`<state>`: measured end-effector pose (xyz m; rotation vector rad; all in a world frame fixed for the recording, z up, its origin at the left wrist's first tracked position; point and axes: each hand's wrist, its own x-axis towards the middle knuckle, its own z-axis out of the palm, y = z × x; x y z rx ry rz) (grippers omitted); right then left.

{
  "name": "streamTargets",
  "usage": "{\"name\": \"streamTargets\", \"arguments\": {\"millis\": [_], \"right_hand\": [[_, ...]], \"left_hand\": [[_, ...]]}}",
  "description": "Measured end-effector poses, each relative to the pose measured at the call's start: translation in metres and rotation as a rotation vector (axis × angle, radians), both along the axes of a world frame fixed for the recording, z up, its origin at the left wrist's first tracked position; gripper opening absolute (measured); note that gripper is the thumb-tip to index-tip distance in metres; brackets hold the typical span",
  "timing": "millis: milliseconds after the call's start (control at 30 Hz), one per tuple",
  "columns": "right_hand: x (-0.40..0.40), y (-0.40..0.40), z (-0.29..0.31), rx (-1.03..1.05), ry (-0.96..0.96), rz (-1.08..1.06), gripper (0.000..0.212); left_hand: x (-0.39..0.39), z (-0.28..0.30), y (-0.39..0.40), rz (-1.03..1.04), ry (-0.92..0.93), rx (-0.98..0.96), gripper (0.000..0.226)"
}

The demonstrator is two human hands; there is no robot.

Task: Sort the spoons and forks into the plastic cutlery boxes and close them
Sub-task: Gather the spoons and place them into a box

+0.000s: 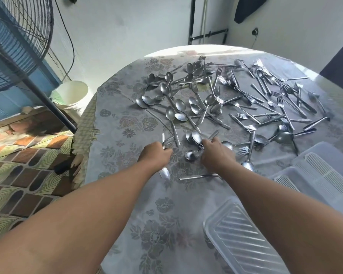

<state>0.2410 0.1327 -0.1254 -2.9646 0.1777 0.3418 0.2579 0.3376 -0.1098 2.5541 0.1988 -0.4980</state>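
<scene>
Many steel spoons point(179, 104) and forks point(265, 95) lie scattered over a round table with a flowered cloth point(127, 127); spoons mostly left and middle, forks mostly right. My left hand point(154, 154) is closed around a bundle of spoons, handles sticking out above the fist and a bowl point(164, 173) below it. My right hand point(216, 153) grips several spoons point(196, 138) near the table's middle. Two clear plastic cutlery boxes point(317, 175) with slotted inserts stand open at the right. A ribbed clear lid point(244, 240) lies at the near right.
A loose spoon handle point(198, 177) lies between my forearms. A large standing fan point(18, 42) and a white bucket point(71, 94) are off the table's left side, above a patterned floor. The table's left edge is near my left arm.
</scene>
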Motion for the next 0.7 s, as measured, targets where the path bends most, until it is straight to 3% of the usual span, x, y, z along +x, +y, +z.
{"name": "streamTargets", "arguments": {"millis": [167,367,500,700], "right_hand": [[0.002,0.005,0.002,-0.04,-0.051,0.011,0.021],[-0.004,0.007,0.003,-0.029,0.03,0.105,0.028],[-0.009,0.009,0.011,0.143,-0.08,0.025,0.006],[-0.017,-0.006,0.032,0.447,-0.095,-0.103,0.015]], "left_hand": [[0.002,0.003,0.003,0.093,-0.026,-0.188,0.033],[-0.001,0.007,0.004,0.194,-0.017,-0.338,0.027],[-0.003,0.016,-0.003,0.16,-0.028,-0.412,0.018],[-0.023,0.037,-0.034,0.194,-0.022,-0.422,0.013]]}}
